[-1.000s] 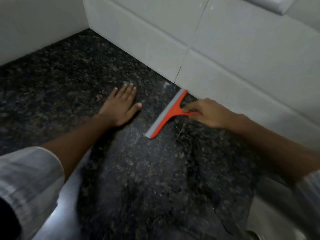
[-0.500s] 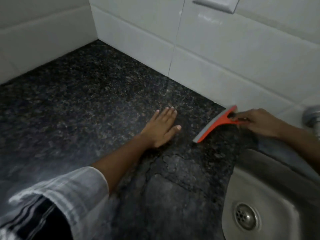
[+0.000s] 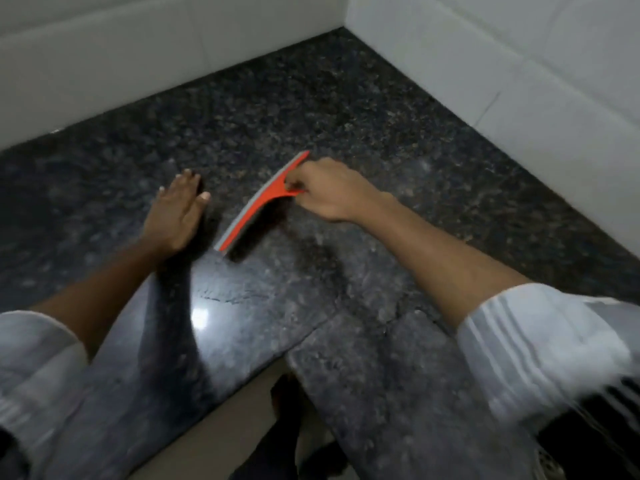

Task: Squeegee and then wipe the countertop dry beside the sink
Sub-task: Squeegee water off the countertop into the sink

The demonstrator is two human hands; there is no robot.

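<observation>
Since 0.5 s ago squeegee moved from frame right to center on countertop. Right hand fingers clamp its handle; left hand flat, fingers together, center-left.

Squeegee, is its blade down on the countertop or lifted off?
Down. The squeegee lies blade-edge against the countertop, the right hand gripping its handle; the left hand rests flat beside it.

Glossy speckled stone countertop, matt white wall tiles, orange plastic squeegee.
</observation>
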